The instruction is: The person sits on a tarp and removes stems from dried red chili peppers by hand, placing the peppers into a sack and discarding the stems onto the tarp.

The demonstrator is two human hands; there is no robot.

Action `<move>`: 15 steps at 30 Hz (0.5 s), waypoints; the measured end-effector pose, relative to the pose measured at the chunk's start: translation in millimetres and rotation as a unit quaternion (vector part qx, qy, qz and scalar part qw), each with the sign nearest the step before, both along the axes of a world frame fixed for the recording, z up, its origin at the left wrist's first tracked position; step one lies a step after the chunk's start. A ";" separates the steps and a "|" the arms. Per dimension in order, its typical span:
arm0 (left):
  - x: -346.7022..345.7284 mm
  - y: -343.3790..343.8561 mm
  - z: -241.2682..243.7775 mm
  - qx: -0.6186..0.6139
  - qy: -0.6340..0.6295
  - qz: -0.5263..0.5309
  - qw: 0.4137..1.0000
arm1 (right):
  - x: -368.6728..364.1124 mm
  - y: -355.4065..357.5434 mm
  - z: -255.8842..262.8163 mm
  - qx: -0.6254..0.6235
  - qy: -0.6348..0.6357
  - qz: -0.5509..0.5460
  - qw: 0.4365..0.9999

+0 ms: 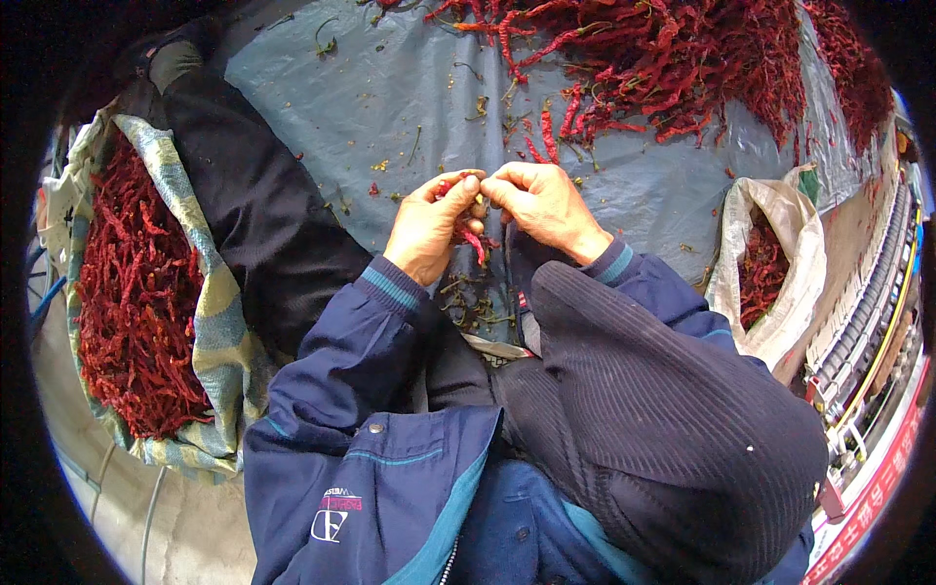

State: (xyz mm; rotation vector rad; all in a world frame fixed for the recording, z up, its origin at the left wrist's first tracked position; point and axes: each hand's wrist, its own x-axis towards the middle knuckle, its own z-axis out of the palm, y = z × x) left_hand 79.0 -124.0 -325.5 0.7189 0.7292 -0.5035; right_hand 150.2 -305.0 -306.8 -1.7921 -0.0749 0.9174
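My left hand (pixel 431 223) is closed around dried red chili peppers (pixel 479 245), whose ends stick out below the fingers and by the thumb. Close against it, my right hand (pixel 545 205) has its thumb and index finger pinched at the left thumb tip; whether a stem lies between them is too small to tell. Both hands are above a grey plastic sheet (pixel 424 80). Loose chilies (pixel 547 137) lie just beyond the right hand, and a large heap of dried red chilies (pixel 687 58) covers the sheet's far right. Stem scraps (pixel 475 303) lie between my legs.
An open checked woven sack (pixel 219 307) full of dried chilies stands at the left, beside my outstretched leg. A white woven sack (pixel 801 292) with chilies is at the right. Beyond it are hoses or cables (pixel 870 314) and a red strip (pixel 870 504) bearing writing.
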 end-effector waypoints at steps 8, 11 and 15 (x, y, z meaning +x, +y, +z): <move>-1.5 -7.3 3.6 0.032 0.029 0.042 0.998 | -7.1 2.7 17.9 0.067 -0.216 0.030 0.974; -0.7 -6.4 9.6 0.039 0.015 0.022 0.999 | -5.4 -1.2 12.1 0.079 -0.215 0.005 0.973; 1.7 -5.2 22.3 0.033 -0.020 -0.018 0.999 | -5.4 -5.0 12.3 0.066 -0.185 -0.007 0.980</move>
